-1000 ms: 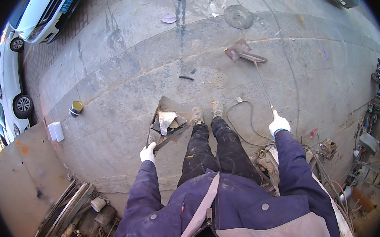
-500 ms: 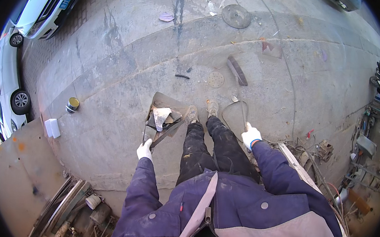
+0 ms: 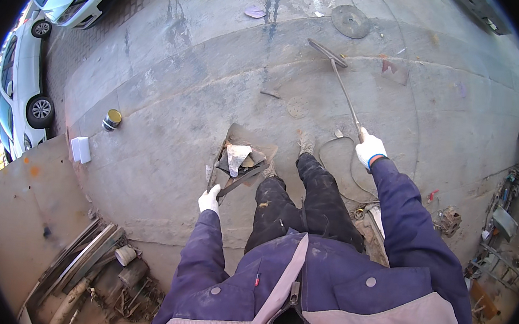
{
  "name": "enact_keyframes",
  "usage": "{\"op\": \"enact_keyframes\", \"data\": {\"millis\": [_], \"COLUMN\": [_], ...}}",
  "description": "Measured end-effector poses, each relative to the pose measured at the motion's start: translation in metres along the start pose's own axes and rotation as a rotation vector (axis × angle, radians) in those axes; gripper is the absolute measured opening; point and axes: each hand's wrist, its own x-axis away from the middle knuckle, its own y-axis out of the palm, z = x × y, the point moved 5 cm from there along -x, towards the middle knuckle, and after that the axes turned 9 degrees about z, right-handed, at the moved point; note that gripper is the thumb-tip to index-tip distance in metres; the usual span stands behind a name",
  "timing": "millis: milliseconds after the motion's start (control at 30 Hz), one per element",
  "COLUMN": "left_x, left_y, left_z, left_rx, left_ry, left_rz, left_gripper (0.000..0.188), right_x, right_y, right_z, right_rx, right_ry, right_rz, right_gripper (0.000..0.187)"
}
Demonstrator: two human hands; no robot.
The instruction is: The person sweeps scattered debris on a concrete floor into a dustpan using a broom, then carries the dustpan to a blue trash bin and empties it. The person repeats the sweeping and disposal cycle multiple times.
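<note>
My left hand (image 3: 210, 199), in a white glove, is closed around the handle of a dustpan (image 3: 237, 133). The pan is held low beside my feet, with a pale jagged chunk (image 3: 237, 159) and darker flat scraps in it. My right hand (image 3: 370, 148), also gloved in white, grips the long thin handle of a broom (image 3: 346, 90). Its narrow head (image 3: 328, 52) reaches out ahead of me; whether it touches the ground I cannot tell. Nearer to me than the head, a short dark strip (image 3: 270, 94) lies on the concrete.
A thin cable (image 3: 409, 89) snakes along the right, looping near my feet. Farther off are a round disc (image 3: 351, 22) and scattered scraps. A tin can (image 3: 112, 120) and white block (image 3: 80, 149) stand left, near parked cars (image 3: 25, 80). Scrap timber (image 3: 81, 257) lies lower left, clutter (image 3: 504, 223) right.
The broom has swung outward, its head now farther from my feet and turned. My right arm is stretched further forward. The dustpan stays in my left hand, and my feet have shifted.
</note>
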Motion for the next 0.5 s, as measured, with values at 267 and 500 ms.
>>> {"op": "enact_keyframes", "data": {"millis": [267, 500], "left_x": [-0.053, -0.112], "left_y": [-0.058, -0.124], "left_z": [-0.039, -0.081], "left_rx": [-0.015, -0.061], "left_ry": [-0.006, 0.037], "left_rz": [-0.084, -0.115], "left_gripper": [0.028, 0.029], "right_x": [0.083, 0.182], "right_y": [0.063, 0.044], "right_z": [-0.074, -0.058], "right_rx": [0.213, 0.001], "right_ry": [-0.246, 0.046], "right_rz": [-0.266, -0.177], "right_gripper": [0.058, 0.07]}}
